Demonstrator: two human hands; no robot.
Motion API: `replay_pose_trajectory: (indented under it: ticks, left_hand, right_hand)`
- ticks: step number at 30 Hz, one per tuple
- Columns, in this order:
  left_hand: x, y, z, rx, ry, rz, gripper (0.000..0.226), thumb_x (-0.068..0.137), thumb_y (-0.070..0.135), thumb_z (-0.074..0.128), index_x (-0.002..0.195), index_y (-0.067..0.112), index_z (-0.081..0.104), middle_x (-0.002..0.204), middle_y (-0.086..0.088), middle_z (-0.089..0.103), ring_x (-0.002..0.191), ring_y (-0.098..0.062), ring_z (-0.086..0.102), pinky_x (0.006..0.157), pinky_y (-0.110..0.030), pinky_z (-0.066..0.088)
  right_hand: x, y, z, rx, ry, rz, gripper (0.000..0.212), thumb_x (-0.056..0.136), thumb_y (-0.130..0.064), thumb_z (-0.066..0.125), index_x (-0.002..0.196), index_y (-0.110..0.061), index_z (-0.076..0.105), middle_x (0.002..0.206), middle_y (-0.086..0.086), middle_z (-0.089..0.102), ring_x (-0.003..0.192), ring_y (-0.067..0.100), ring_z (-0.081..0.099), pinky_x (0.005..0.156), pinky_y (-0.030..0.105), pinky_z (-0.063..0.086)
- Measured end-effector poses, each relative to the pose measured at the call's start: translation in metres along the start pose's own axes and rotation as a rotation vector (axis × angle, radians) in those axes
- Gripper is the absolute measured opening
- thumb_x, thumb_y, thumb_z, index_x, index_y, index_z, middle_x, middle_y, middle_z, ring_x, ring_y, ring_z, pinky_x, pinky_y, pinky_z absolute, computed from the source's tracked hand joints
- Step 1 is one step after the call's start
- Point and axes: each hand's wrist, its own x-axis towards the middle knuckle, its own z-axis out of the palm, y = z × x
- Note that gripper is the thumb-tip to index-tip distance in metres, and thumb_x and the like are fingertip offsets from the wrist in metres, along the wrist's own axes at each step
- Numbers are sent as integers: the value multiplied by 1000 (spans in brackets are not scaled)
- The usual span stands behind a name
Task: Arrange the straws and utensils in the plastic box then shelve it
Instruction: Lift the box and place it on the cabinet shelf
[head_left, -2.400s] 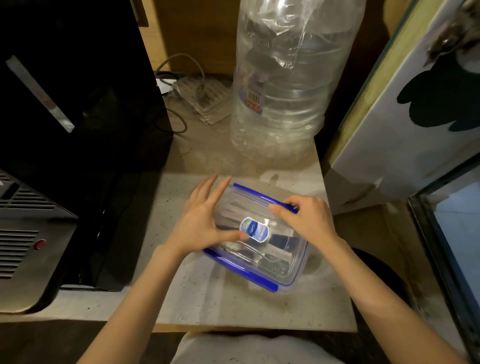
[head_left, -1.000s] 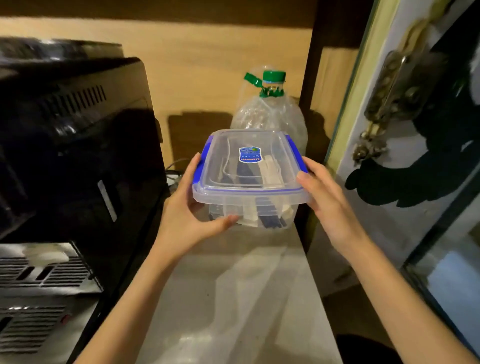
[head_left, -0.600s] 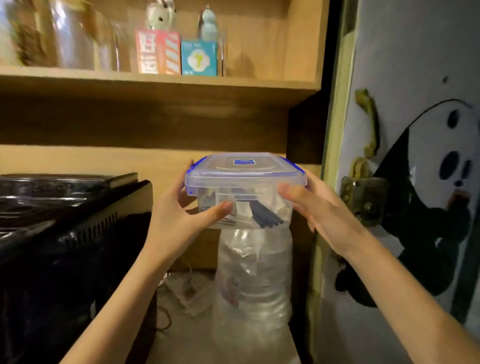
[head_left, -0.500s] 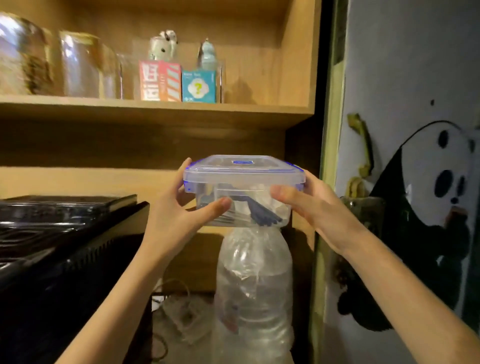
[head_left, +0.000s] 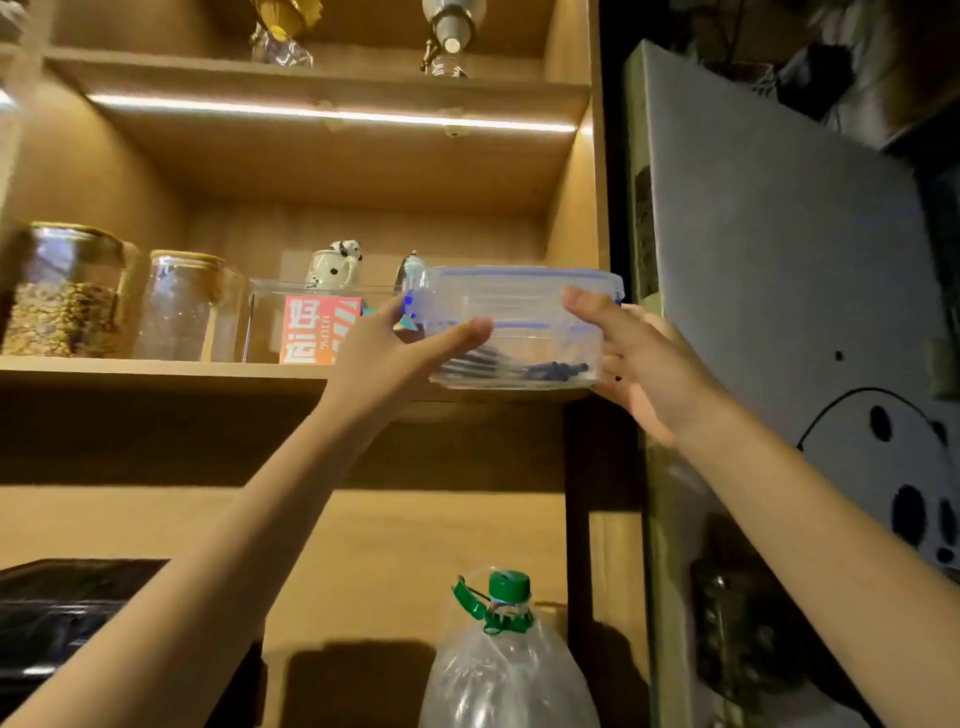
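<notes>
The clear plastic box (head_left: 524, 312) with a blue-trimmed lid is held level at the right end of the wooden shelf (head_left: 156, 370), its base at the shelf's front edge. Dark blue utensils (head_left: 545, 370) lie along its bottom; I cannot make out straws inside. My left hand (head_left: 395, 353) grips the box's left side with the thumb across its front. My right hand (head_left: 639, 358) grips the right side, thumb on the front wall. Whether the box rests on the board or hovers just above it I cannot tell.
On the shelf to the left stand a grain-filled glass jar (head_left: 67, 293), an empty glass jar (head_left: 179, 306), a clear bin (head_left: 270, 322) holding an orange-red carton (head_left: 317, 332) and a spotted mug (head_left: 335, 265). The cabinet side wall (head_left: 582, 218) is right beside the box. A big water bottle (head_left: 506, 660) stands below.
Both hands have raised the closed box from counter height up to the shelf and moved it forward to the shelf's right end. The view tilted upward with it.
</notes>
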Motion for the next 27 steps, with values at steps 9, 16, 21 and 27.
replay_pose_trajectory:
  ticks: [9,16,21,27]
  left_hand:
    - [79,-17,26,-25,-96,-61,13,82,31,66,85,21,60,82,2,67,65,-4,68,50,-9,52]
    - [108,-57,45,-108,-146,-162,11,81,28,68,79,22,58,79,3,66,50,7,66,44,-9,51]
    - [124,-85,54,-71,-177,-171,16,81,33,66,89,20,60,90,-1,68,76,-7,68,53,-11,56]
    - [139,-118,69,83,-169,-200,29,79,42,67,91,17,64,99,-12,71,89,-21,67,72,-26,56]
  right_hand:
    - [74,0,-25,5,76,34,45,79,-46,65,113,-21,50,106,6,65,101,22,63,86,34,53]
    - [117,33,-36,-39,99,70,63,77,-49,66,127,-15,47,117,12,62,103,26,63,75,28,55]
    - [141,60,-42,-67,148,70,80,63,-61,71,125,-17,46,117,10,61,103,26,61,82,35,54]
    - [162,86,-55,-78,118,71,90,58,-57,75,128,-11,42,112,11,65,94,22,68,82,35,57]
